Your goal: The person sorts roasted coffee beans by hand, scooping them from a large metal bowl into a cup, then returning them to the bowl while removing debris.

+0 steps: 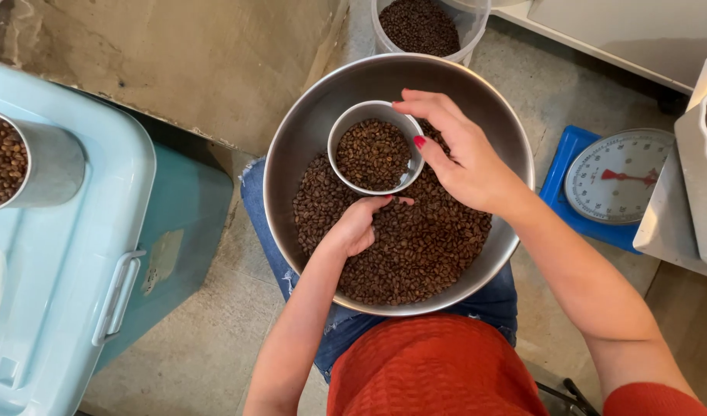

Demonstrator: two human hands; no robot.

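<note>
From the head camera, a large steel bowl [307, 115] rests on the person's lap, above blue jeans [255, 196] and an orange-red top [434, 370]. Its lower half is filled with roasted coffee beans [423, 246], heaped toward the rim nearest the person; the far inner wall is bare metal.

The left hand [357, 227] lies in the beans near the middle of the bowl, fingers curled up around the underside of a small round metal cup [372, 154], clamped on it from below. The cup is full of beans nearly to its rim and sits tilted slightly over the heap, in the far-left part of the bowl.

The right hand [461, 158] comes in from the bowl's right rim. Its thumb and forefinger pinch the right edge of the cup, closed on the rim, the remaining fingers arched over the top; the nails are red.

Beyond the bowl's far rim, on the concrete floor [214, 331], stands a clear plastic tub [469, 27] of beans. To the right lies a dial kitchen scale [619, 177] on a blue base, beside a white tray [696, 177]. To the left, a pale blue storage box [76, 293] carries a steel canister [49, 166] holding more beans.
</note>
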